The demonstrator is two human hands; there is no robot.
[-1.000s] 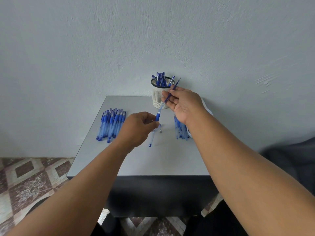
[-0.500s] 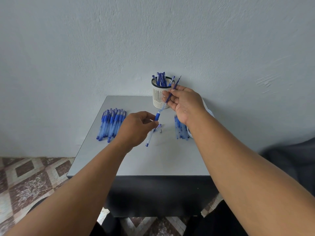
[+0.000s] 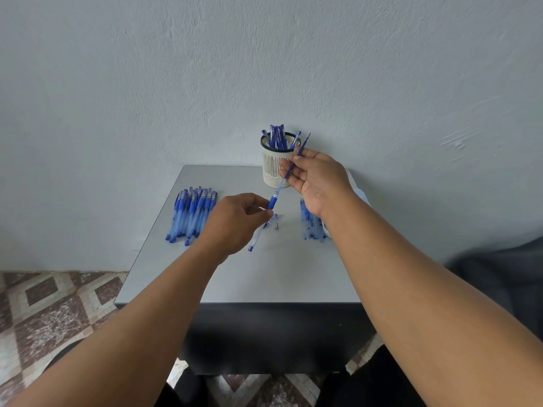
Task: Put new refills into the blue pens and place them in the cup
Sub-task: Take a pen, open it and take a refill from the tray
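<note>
Fingers of the left hand point(image 3: 235, 221) pinch a blue pen barrel point(image 3: 260, 230) above the table point(image 3: 293, 274), while the right hand point(image 3: 316, 180) pinches a refill point(image 3: 289, 171) entering it, before the cup point(image 3: 274, 168) holding pens.

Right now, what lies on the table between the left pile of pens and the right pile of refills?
In the head view, a small metal tip lies there on the table.
</note>
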